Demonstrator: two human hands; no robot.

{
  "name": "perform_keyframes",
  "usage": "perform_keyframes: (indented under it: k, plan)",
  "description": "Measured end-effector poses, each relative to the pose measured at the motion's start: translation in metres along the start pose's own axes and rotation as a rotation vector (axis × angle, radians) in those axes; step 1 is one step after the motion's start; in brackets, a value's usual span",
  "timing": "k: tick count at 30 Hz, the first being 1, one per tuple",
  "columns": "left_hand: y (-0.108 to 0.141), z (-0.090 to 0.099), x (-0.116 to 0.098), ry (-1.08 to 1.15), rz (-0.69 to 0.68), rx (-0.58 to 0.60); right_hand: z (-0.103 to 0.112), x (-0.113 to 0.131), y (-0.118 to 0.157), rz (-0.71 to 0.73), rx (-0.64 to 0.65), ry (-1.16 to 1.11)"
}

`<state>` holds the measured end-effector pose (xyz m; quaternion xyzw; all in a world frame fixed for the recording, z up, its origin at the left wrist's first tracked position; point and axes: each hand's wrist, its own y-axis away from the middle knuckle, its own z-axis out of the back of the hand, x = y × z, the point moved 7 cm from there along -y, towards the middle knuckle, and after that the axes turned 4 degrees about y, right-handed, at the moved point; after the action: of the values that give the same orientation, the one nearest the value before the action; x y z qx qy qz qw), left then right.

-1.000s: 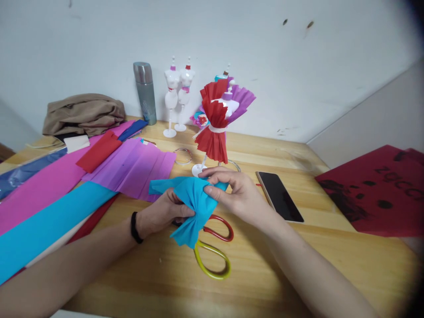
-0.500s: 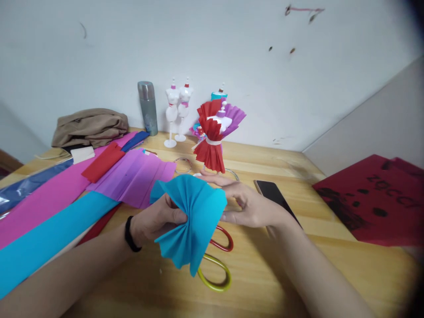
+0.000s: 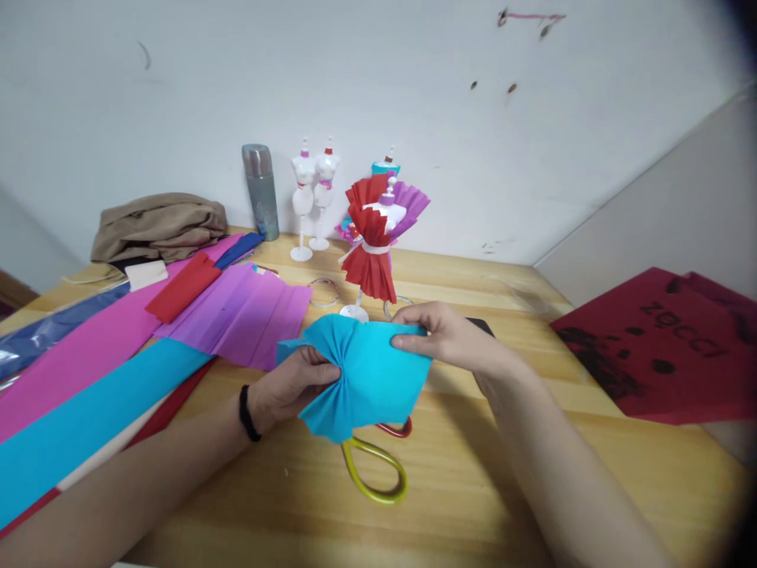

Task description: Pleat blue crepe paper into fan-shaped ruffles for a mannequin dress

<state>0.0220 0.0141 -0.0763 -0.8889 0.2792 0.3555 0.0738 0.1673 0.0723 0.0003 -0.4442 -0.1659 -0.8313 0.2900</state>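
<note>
A sheet of turquoise crepe paper [image 3: 382,379] is held up above the table, its folds gathered like a fan at the left and spread flatter at the right. My left hand [image 3: 299,383] pinches the gathered pleats between thumb and fingers. At the upper right edge, my right hand [image 3: 441,335] grips the paper with thumb in front and fingers behind. Beneath the paper lie scissors, with a yellow handle loop [image 3: 378,493] and a red handle loop [image 3: 402,427] showing; their blades are hidden. Behind stands a small white mannequin [image 3: 387,217] in a pleated red paper dress [image 3: 372,268].
Strips of coloured crepe paper [image 3: 100,331] cover the table's left side, near brown cloth [image 3: 159,225]. A flask [image 3: 260,193] and bare mannequins [image 3: 303,201] stand by the wall. A partly hidden phone [image 3: 482,325] and a red bag [image 3: 656,347] are at right.
My right hand has taken hold of the turquoise paper's right edge and pulled it out flatter. The left hand has kept its pinch on the pleats. The view has shifted slightly.
</note>
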Motion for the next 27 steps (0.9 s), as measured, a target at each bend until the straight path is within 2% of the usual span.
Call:
perform_keyframes:
  k: [6,10,13,16,19,21,25,27]
  plan:
    - [-0.001,0.022,-0.005,-0.049,0.005,-0.118,0.005,-0.005,0.004,-0.021,0.01,0.106]
    - [-0.001,0.034,-0.018,-0.072,-0.045,-0.203,0.015,-0.007,0.003,-0.012,-0.094,0.078]
    - [-0.001,0.035,-0.021,-0.078,-0.06,-0.199,0.017,-0.007,0.0,0.008,-0.213,0.02]
    - [0.0,0.035,-0.021,-0.091,-0.074,-0.19,0.023,0.002,0.005,0.059,-0.405,0.052]
    - [0.003,0.036,-0.021,-0.07,-0.092,-0.2,0.029,0.007,0.018,0.003,-0.554,0.111]
    - [0.004,0.037,-0.022,-0.055,-0.104,-0.22,0.026,0.008,0.021,-0.035,-0.501,0.146]
    - [0.009,0.035,-0.026,-0.038,-0.091,-0.258,-0.006,-0.001,0.01,-0.09,-0.109,0.194]
    - [0.012,0.033,-0.027,-0.033,-0.081,-0.268,-0.019,-0.006,0.001,-0.089,-0.059,0.155]
